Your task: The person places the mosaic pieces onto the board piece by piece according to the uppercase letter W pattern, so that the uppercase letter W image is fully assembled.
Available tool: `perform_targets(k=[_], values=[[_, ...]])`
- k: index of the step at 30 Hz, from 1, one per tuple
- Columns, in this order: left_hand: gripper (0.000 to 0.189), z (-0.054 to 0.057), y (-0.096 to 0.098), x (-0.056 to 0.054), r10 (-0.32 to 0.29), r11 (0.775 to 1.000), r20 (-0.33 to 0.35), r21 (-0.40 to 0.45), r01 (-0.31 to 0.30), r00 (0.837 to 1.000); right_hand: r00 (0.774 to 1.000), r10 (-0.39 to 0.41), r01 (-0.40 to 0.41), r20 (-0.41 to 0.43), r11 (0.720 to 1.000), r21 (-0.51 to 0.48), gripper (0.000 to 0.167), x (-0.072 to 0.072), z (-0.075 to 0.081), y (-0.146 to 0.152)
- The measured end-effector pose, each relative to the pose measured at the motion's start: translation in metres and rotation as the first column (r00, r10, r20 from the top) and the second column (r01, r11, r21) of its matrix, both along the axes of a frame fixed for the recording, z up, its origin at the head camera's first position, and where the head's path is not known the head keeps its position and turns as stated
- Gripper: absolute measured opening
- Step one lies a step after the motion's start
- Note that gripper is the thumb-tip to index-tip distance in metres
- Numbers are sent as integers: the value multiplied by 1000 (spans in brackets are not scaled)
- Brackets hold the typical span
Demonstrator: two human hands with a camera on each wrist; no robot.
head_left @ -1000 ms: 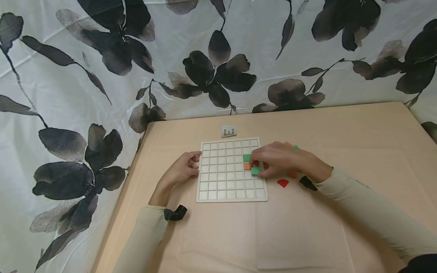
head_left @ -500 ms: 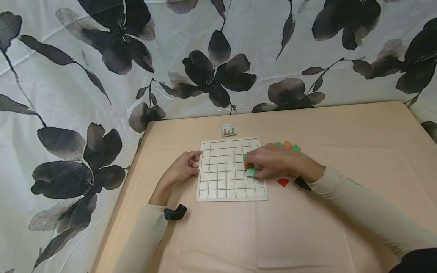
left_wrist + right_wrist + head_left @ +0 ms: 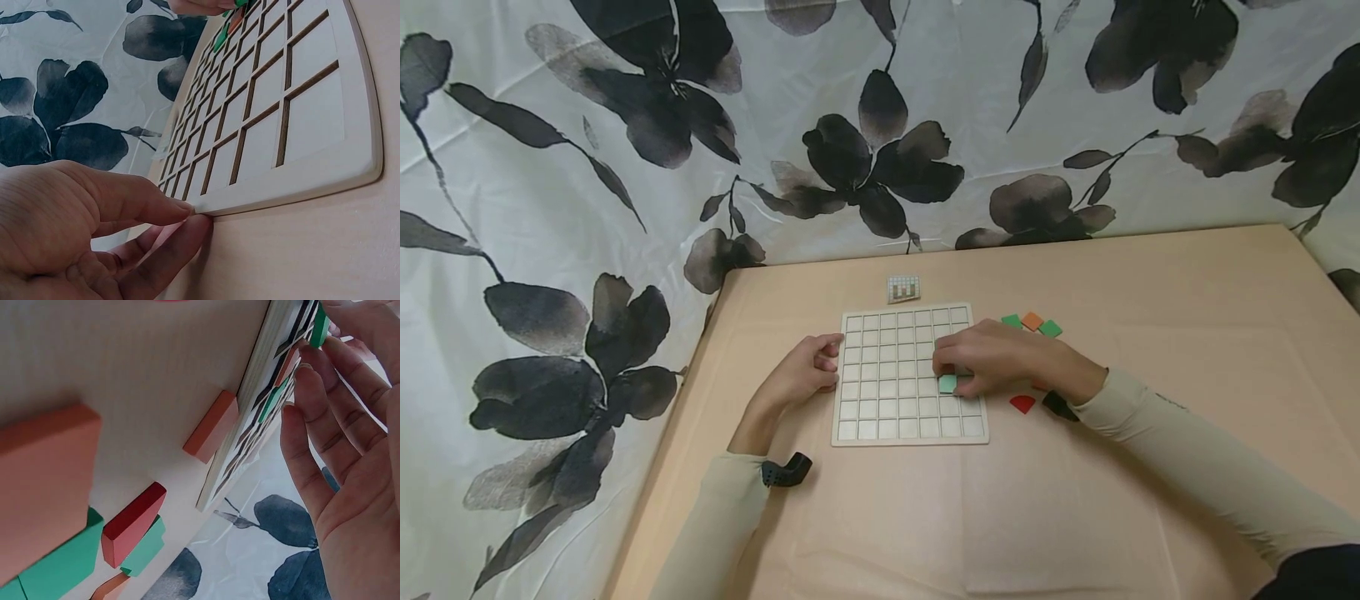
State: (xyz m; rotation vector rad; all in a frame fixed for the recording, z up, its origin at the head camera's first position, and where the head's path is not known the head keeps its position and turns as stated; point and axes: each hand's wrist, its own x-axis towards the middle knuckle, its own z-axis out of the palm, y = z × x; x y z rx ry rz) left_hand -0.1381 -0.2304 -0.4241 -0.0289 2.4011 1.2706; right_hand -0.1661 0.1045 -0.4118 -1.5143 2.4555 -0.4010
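Observation:
A pale wooden grid board [image 3: 868, 408] lies on the table. My left hand [image 3: 805, 369] pinches its left edge between thumb and fingers; the left wrist view shows the thumb [image 3: 150, 200] right at the rim. Over the right part of the grid, my right hand [image 3: 996, 358] holds a small green square tile [image 3: 947, 384] between thumb and fingertips, close over a cell. An orange tile [image 3: 289, 362] and another green tile [image 3: 272, 403] sit in the grid near it, seen in the right wrist view. In the head view the right hand hides both.
A small card with a printed grid [image 3: 903, 288] lies behind the board. Right of the board are a red rounded piece [image 3: 1022, 404], an orange piece [image 3: 1032, 321] and green pieces [image 3: 1050, 328]. Orange blocks [image 3: 212, 428] and a red block [image 3: 134, 525] show in the right wrist view. Flowered cloth [image 3: 925, 225] hangs behind.
My right hand has moved slightly left with the green tile, over the grid cell, now covering the two placed tiles. My left hand has stayed on the board's edge.

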Motion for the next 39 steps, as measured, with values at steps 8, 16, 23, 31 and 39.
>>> perform_targets(k=[8, 16, 23, 31, 39], values=[[73, 1, -1, 1, -10, 1000, -11, -3, 10, 1000, 1000, 3, -3, -17, 1000, 7, 17, 1, 0, 1], [72, 3, 0, 2, -2, 1000, -9, -1, 2, 1000, 1000, 21, -22, -15, 999, -23, 16, 0, -1, 3], [72, 2, 0, 2, -4, 1000, -8, 0, 4, 1000, 1000, -17, 16, -11, 1000, -24, 21, 0, -3, 12], [72, 3, 0, 2, -9, 1000, -10, 20, 9, 1000, 999, -32, 33, 15, 998, -51, 18, 2, -2, 30], [72, 3, 0, 2, -15, 1000, -7, 17, 15, 1000, 997, -67, 68, 48, 997, -22, 17, 5, -1, 46]])
